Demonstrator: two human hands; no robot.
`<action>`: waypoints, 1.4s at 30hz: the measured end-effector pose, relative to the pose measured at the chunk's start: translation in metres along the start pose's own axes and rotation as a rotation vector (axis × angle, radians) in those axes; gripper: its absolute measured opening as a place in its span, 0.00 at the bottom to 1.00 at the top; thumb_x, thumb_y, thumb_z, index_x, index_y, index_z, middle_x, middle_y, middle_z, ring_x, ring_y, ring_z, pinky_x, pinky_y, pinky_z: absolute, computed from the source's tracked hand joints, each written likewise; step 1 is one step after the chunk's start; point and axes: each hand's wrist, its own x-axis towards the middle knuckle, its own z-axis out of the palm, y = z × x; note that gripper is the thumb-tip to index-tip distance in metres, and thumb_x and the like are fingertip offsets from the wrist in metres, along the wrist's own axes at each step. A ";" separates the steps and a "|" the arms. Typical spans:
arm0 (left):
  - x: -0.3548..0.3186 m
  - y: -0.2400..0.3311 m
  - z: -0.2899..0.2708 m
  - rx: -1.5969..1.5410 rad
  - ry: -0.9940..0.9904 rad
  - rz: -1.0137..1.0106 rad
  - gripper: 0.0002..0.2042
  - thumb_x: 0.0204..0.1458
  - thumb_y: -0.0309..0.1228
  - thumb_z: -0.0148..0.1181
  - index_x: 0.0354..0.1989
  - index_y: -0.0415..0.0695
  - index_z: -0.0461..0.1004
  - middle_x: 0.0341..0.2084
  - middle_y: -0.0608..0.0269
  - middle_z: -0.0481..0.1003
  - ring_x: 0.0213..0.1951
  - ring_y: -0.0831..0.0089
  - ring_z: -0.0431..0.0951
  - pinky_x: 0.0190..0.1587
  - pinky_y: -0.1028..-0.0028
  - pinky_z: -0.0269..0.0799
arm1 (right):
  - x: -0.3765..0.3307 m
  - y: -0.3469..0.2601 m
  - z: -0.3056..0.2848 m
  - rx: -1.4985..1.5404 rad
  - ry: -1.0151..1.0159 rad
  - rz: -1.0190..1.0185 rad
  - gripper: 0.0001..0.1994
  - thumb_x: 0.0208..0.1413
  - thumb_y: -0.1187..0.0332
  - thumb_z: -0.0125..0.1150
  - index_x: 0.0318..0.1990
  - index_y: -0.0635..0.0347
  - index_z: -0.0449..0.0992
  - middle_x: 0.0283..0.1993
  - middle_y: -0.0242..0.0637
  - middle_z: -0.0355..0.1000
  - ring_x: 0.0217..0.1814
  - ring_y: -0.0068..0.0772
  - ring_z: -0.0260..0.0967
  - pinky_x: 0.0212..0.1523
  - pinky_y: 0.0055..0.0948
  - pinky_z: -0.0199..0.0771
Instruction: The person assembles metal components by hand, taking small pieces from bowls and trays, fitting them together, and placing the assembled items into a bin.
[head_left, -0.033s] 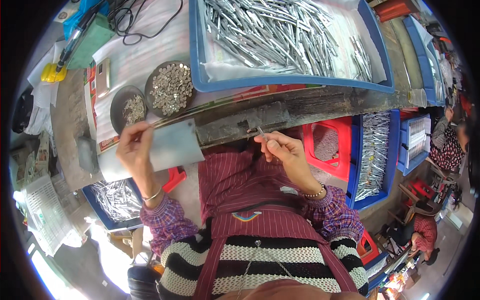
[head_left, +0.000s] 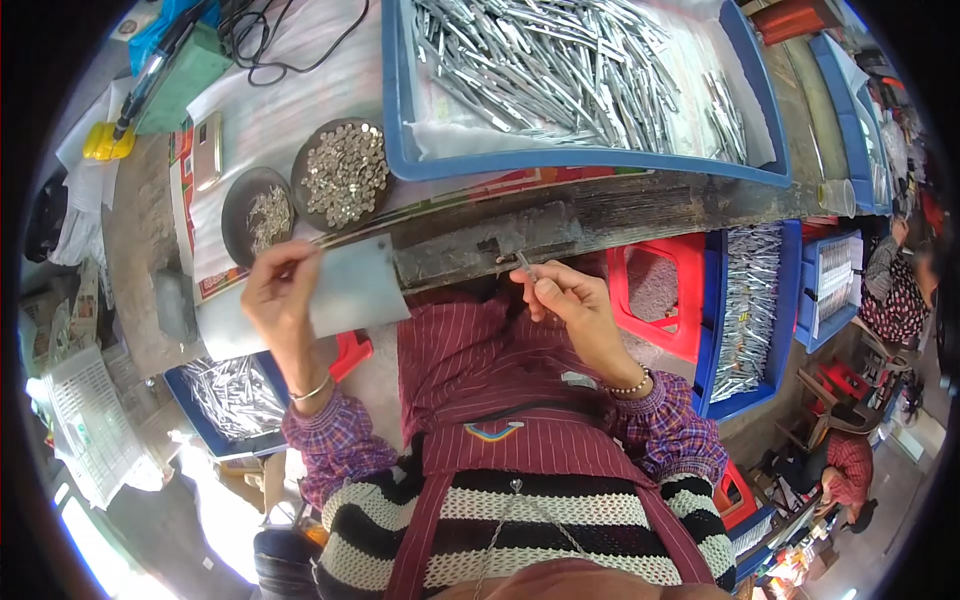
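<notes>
My left hand (head_left: 282, 295) hovers over a pale metal sheet (head_left: 350, 290), with thumb and fingers pinched together. Whatever is between its fingertips is too small to make out. Just beyond it sits a dark round dish (head_left: 235, 225) of tiny pin-like metal pieces (head_left: 270, 217). A second dark dish (head_left: 320, 222) alongside holds small shiny discs (head_left: 345, 172). My right hand (head_left: 575, 308) is closed on a slim metal piece (head_left: 524, 265), whose tip points up and left toward a dark metal block (head_left: 535, 228) on the bench edge. The piece's other end is hidden by my fingers.
A large blue tray (head_left: 590, 165) of slender metal strips stands at the back. Other blue bins of metal pieces flank me: one bin (head_left: 250, 447) lower left, another (head_left: 790, 310) right. A red stool (head_left: 625, 320) stands by my right arm. Co-workers sit farther right.
My left hand has shifted slightly to the right over the metal sheet, still pinched. My right hand with the slim metal piece has hardly moved.
</notes>
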 end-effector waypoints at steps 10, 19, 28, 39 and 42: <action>-0.047 0.017 0.077 -0.278 -0.475 -0.132 0.06 0.42 0.12 0.55 0.28 0.34 0.73 0.29 0.58 0.75 0.32 0.76 0.74 0.34 0.81 0.70 | -0.001 0.004 0.003 0.019 0.016 -0.038 0.10 0.54 0.76 0.53 0.43 0.68 0.73 0.38 0.34 0.67 0.33 0.20 0.67 0.33 0.20 0.73; -0.067 0.011 0.111 -0.144 -0.464 -0.099 0.04 0.43 0.15 0.55 0.27 0.37 0.71 0.22 0.66 0.74 0.26 0.82 0.74 0.29 0.83 0.68 | -0.007 0.003 0.004 0.142 0.049 0.046 0.09 0.51 0.77 0.57 0.41 0.68 0.71 0.31 0.33 0.70 0.32 0.22 0.69 0.36 0.22 0.73; -0.067 0.018 0.110 -0.065 -0.523 -0.155 0.09 0.43 0.14 0.56 0.28 0.40 0.63 0.25 0.67 0.72 0.29 0.86 0.71 0.30 0.86 0.67 | -0.008 0.008 0.003 0.091 0.053 0.015 0.10 0.47 0.79 0.60 0.39 0.68 0.71 0.33 0.34 0.70 0.33 0.22 0.69 0.35 0.20 0.72; -0.070 0.011 0.109 -0.049 -0.500 -0.144 0.11 0.42 0.14 0.56 0.29 0.40 0.61 0.25 0.64 0.73 0.30 0.84 0.73 0.31 0.85 0.68 | -0.006 0.008 0.004 -0.493 0.125 -0.378 0.06 0.44 0.81 0.62 0.32 0.67 0.75 0.27 0.30 0.68 0.28 0.19 0.67 0.29 0.17 0.68; -0.069 0.017 0.110 -0.120 -0.481 -0.205 0.11 0.43 0.14 0.56 0.34 0.38 0.64 0.26 0.63 0.73 0.31 0.82 0.74 0.32 0.84 0.70 | -0.006 0.005 0.003 -0.492 0.098 -0.344 0.06 0.44 0.80 0.62 0.32 0.68 0.75 0.26 0.29 0.68 0.28 0.20 0.68 0.27 0.16 0.69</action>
